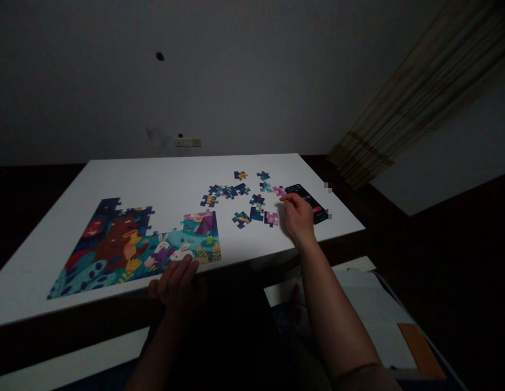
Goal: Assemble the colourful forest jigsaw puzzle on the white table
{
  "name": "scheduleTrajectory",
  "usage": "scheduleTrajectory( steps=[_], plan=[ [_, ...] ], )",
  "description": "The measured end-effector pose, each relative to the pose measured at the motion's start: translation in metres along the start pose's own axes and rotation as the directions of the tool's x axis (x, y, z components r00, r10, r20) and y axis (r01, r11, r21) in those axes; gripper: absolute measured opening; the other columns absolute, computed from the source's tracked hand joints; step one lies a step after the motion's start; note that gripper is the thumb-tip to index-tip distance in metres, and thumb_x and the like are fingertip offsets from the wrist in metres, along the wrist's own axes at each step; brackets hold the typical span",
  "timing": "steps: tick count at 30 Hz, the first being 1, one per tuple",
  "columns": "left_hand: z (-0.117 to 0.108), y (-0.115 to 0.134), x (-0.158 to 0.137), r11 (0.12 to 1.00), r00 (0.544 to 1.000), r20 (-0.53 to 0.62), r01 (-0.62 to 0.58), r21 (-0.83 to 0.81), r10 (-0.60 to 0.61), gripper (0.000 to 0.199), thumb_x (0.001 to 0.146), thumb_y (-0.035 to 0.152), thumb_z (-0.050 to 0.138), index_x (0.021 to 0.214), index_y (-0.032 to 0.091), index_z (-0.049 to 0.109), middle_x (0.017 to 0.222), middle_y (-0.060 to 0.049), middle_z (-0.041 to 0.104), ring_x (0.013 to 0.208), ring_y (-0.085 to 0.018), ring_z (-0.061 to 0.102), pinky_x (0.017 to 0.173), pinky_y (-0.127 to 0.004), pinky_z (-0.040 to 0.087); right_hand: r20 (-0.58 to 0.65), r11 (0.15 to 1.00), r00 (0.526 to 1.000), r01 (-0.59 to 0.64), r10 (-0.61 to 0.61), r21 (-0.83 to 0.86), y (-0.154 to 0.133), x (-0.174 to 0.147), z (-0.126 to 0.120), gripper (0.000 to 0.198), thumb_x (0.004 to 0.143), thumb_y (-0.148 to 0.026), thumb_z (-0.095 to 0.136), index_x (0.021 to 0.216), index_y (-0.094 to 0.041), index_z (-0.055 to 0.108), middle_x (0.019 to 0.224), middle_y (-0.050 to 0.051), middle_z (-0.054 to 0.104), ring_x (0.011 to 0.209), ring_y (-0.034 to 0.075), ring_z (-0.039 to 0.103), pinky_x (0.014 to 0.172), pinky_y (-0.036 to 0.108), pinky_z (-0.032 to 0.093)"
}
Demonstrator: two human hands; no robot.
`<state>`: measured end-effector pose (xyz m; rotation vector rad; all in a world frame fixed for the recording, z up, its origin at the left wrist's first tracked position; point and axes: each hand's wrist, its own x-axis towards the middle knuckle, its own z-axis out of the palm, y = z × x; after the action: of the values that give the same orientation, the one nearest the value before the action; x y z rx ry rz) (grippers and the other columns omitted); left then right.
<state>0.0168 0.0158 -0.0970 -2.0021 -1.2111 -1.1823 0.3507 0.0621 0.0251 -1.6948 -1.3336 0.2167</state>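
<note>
You look to be at the sorting step, your right hand [300, 217] in among the loose pieces [226, 191], right of centre in the frame; the puzzle [126, 244] at lower left is part-built, its upper edge stepped and gapped; the next move seems to call for a clean pinch on one piece, then a check of its colours against those gaps; your right fingertips are bunched close together at the lower right of a pink piece [279, 190], touching or just beside it, and I can't tell whether they grip it; the phone [316, 208] lies just behind that hand; your left hand [177, 277], bottom centre-left, rests fingers bent over the puzzle's near edge and the table [166, 179] edge, no loose piece showing in it.
</note>
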Motion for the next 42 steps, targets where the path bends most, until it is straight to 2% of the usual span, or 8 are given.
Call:
scheduleTrajectory(
  steps=[3,9,15,23,31,37,39,42],
  plan=[
    [0.001,0.0,-0.002,1.0,1.0,0.012,0.006,0.007,-0.006,0.05,0.073,0.026,0.068,0.12,0.028,0.054,0.109,-0.007,0.068,0.108,-0.03,0.053,0.097,-0.05,0.022,0.021,0.996,0.999,0.043,-0.042,-0.083,-0.001,-0.001,0.005,0.022,0.085,-0.03,0.044,0.087,-0.025,0.066,0.07,0.003,0.063,0.067,0.023,0.057,0.063,0.034,0.039],
    [-0.001,0.0,0.002,0.999,0.999,-0.017,-0.03,0.036,0.031,0.043,0.072,0.026,0.067,0.113,0.027,0.057,0.106,-0.007,0.069,0.105,-0.028,0.055,0.095,-0.048,0.025,0.21,0.984,0.972,0.131,-0.103,-0.123,-0.005,-0.004,0.008,0.021,0.084,-0.027,0.046,0.083,-0.027,0.067,0.071,0.001,0.066,0.067,0.021,0.059,0.062,0.032,0.039],
    [-0.004,0.004,0.009,0.998,0.999,-0.025,-0.026,0.058,0.028,0.043,0.071,0.026,0.068,0.113,0.027,0.057,0.105,-0.005,0.07,0.1,-0.028,0.057,0.091,-0.048,0.029,0.231,0.998,0.972,0.055,-0.046,-0.035,-0.004,-0.004,0.009,0.021,0.082,-0.027,0.046,0.083,-0.026,0.067,0.067,-0.001,0.065,0.063,0.02,0.058,0.06,0.032,0.041],
    [-0.004,0.003,0.005,0.998,0.999,0.036,0.009,0.061,-0.011,0.043,0.076,0.028,0.063,0.118,0.031,0.052,0.108,-0.004,0.069,0.104,-0.027,0.057,0.093,-0.048,0.026,-0.06,0.999,0.998,0.029,-0.028,0.019,0.001,0.002,0.005,0.023,0.08,-0.026,0.041,0.073,-0.023,0.063,0.068,0.002,0.061,0.069,0.021,0.055,0.064,0.034,0.039],
    [-0.004,0.01,0.012,1.0,1.0,-0.019,0.021,0.019,-0.021,0.043,0.075,0.026,0.066,0.117,0.025,0.053,0.106,-0.007,0.069,0.107,-0.029,0.054,0.093,-0.051,0.025,-0.107,1.0,0.994,0.003,-0.003,0.002,0.004,0.001,0.006,0.025,0.081,-0.027,0.038,0.075,-0.024,0.062,0.07,0.002,0.06,0.07,0.021,0.055,0.066,0.033,0.04],
    [-0.001,0.006,0.001,0.995,0.993,0.076,0.096,-0.01,-0.095,0.04,0.081,0.03,0.062,0.119,0.031,0.05,0.109,-0.005,0.068,0.106,-0.028,0.056,0.095,-0.049,0.021,-0.082,0.968,0.99,0.096,-0.118,-0.233,0.009,0.017,0.008,0.03,0.083,-0.029,0.045,0.104,-0.022,0.064,0.097,0.012,0.065,0.094,0.03,0.055,0.084,0.045,0.04],
    [-0.002,0.005,-0.002,0.992,0.987,0.12,0.112,-0.051,-0.105,0.04,0.082,0.029,0.06,0.12,0.031,0.05,0.112,-0.006,0.068,0.109,-0.028,0.055,0.097,-0.05,0.019,0.02,0.912,0.987,0.158,-0.162,-0.377,0.013,0.03,0.008,0.026,0.079,-0.027,0.053,0.102,-0.021,0.065,0.103,0.016,0.064,0.104,0.035,0.05,0.089,0.051,0.035],
    [-0.006,0.006,-0.004,0.986,0.977,0.178,0.136,-0.099,-0.117,0.037,0.084,0.027,0.058,0.121,0.029,0.052,0.117,-0.006,0.067,0.113,-0.027,0.055,0.097,-0.052,0.019,0.167,0.821,0.978,0.197,-0.125,-0.535,0.019,0.055,0.008,0.018,0.075,-0.029,0.061,0.089,-0.02,0.067,0.094,0.02,0.064,0.111,0.042,0.043,0.088,0.059,0.031]
  ],
)
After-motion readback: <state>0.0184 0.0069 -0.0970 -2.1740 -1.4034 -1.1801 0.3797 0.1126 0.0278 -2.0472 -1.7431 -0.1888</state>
